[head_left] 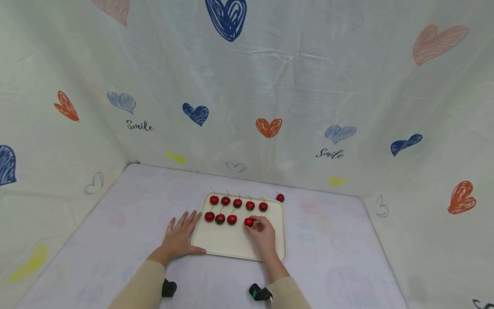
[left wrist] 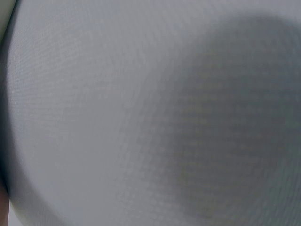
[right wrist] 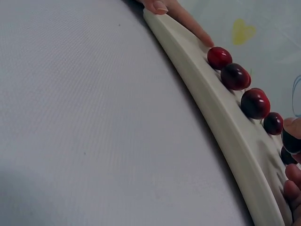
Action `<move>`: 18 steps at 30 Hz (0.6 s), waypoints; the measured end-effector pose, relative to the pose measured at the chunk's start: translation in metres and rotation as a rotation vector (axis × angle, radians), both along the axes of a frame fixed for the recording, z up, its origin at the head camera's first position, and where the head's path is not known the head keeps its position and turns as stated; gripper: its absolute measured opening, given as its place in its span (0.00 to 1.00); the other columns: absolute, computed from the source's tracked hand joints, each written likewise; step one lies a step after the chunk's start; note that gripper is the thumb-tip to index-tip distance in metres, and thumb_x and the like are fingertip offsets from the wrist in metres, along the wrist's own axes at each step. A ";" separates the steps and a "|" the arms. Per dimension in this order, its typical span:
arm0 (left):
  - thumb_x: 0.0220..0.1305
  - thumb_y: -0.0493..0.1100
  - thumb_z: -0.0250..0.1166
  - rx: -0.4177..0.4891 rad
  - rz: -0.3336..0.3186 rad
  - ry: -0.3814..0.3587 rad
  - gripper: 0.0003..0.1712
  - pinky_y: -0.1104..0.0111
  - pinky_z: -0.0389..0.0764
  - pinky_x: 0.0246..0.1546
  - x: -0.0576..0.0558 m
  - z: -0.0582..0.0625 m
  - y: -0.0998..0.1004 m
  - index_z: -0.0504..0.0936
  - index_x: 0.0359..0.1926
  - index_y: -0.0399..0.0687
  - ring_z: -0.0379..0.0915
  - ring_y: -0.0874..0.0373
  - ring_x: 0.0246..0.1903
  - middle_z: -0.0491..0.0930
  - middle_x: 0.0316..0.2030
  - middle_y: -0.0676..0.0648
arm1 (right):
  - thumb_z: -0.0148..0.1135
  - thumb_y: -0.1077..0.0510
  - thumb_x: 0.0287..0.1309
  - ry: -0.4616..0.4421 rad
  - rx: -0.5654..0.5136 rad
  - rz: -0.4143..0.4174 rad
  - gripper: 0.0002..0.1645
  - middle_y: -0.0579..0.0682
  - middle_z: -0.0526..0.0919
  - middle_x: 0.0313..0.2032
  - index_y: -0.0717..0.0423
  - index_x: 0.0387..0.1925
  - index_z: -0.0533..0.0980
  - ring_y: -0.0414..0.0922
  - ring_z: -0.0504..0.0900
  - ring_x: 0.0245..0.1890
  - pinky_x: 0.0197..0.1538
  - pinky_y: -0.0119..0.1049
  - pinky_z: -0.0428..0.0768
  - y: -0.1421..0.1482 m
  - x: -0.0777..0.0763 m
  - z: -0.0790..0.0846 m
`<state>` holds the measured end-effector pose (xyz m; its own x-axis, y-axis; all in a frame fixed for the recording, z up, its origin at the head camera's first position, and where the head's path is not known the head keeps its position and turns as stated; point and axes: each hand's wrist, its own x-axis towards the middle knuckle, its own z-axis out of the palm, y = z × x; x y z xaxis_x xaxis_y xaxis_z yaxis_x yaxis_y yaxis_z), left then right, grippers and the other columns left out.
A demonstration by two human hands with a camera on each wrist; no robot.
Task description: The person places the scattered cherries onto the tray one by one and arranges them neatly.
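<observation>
A cream tray (head_left: 231, 243) lies on the table with red cherries in two rows. Several cherries, such as this stemmed cherry (head_left: 237, 203), form the back row. Three stand at the left of the front row, among them a dark red cherry (head_left: 220, 219). To their right, my right hand (head_left: 263, 236) pinches another cherry (head_left: 248, 222) between thumb and fingers, its stem upward. My left hand (head_left: 179, 240) spreads straight fingers along the tray's left edge, thumb at the front edge. The right wrist view catches the held cherry (right wrist: 291, 141) at its right border.
One loose cherry (head_left: 280, 197) sits on the table just beyond the tray's back right corner. Pale cloth covers the table (head_left: 332, 257), and a heart-printed curtain (head_left: 293, 86) rises behind it and at both sides. Only blurred, shadowed cloth fills most of the left wrist view.
</observation>
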<state>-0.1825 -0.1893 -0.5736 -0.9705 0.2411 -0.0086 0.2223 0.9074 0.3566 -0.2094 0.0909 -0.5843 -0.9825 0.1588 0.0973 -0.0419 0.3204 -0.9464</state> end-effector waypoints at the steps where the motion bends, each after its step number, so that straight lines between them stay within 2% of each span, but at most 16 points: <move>1: 0.34 0.74 0.74 0.002 -0.001 0.000 0.71 0.35 0.39 0.65 0.000 0.000 0.000 0.57 0.73 0.40 0.43 0.36 0.72 0.53 0.73 0.36 | 0.77 0.63 0.44 -0.003 0.012 0.001 0.19 0.46 0.78 0.29 0.55 0.42 0.84 0.41 0.75 0.29 0.32 0.29 0.75 0.000 0.000 -0.001; 10: 0.35 0.76 0.73 -0.009 0.002 -0.011 0.72 0.36 0.39 0.65 -0.001 0.000 0.001 0.56 0.74 0.41 0.42 0.36 0.72 0.53 0.73 0.37 | 0.78 0.60 0.45 -0.061 0.062 0.004 0.18 0.48 0.76 0.26 0.52 0.41 0.84 0.42 0.72 0.27 0.29 0.30 0.72 -0.001 -0.002 -0.001; 18: 0.35 0.74 0.74 -0.009 0.005 -0.014 0.71 0.35 0.39 0.65 -0.001 0.002 0.001 0.56 0.74 0.40 0.42 0.36 0.72 0.53 0.73 0.36 | 0.78 0.59 0.45 -0.033 0.116 0.021 0.17 0.45 0.76 0.30 0.52 0.40 0.85 0.41 0.71 0.27 0.29 0.30 0.71 0.000 -0.004 -0.002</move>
<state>-0.1836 -0.1886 -0.5717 -0.9715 0.2357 -0.0240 0.2125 0.9118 0.3515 -0.2135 0.0912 -0.5861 -0.9885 0.1276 0.0811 -0.0190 0.4270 -0.9041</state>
